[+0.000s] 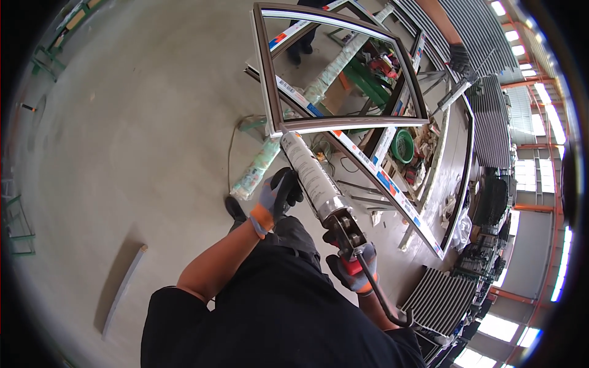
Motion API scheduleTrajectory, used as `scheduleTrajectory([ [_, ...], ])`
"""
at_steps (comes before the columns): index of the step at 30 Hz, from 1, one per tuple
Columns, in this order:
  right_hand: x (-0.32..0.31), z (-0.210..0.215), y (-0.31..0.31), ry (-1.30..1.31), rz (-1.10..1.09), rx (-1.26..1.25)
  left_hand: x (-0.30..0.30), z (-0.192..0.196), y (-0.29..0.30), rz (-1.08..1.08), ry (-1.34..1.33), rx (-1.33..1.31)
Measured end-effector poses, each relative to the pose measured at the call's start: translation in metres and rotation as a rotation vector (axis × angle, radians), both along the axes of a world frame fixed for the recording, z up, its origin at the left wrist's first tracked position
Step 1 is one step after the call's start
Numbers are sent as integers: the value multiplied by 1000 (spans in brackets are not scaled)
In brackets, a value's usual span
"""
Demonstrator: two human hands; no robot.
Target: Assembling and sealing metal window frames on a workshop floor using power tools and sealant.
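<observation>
- From where I stand, it looks like sealing work: the caulking gun (343, 228) points its cartridge (311, 172) at the near left corner of the brown window frame (268, 73).
- The next move seems to call for a steady nozzle and an even squeeze.
- The right hand (357, 270) is closed around the gun's red handle.
- The left hand (280, 195) has its fingers curled just left of the cartridge; I can't tell whether it grips.

Red caulking-gun handle (351, 267): mostly hidden by the right hand (359, 280)
Co-worker's legs (303, 42), 12 o'clock: cut off at top edge
Green basket (394, 146), 2 o'clock: contents too small to tell
</observation>
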State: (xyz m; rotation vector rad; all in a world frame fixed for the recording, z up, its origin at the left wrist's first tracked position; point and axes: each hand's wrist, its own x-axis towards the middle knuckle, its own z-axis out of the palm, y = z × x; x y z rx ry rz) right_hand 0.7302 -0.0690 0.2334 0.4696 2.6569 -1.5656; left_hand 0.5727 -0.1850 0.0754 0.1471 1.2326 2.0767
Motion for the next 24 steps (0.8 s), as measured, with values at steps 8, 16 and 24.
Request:
scheduleTrajectory([
  [8, -14, 13, -18, -125, 21, 45, -9, 2, -8, 112, 301, -3],
  [16, -58, 15, -21, -77, -17, 35, -15, -5, -32, 62, -228, 131],
  [24, -154, 10, -2, 174, -59, -89, 5, -151, -101, 243, -217, -249],
])
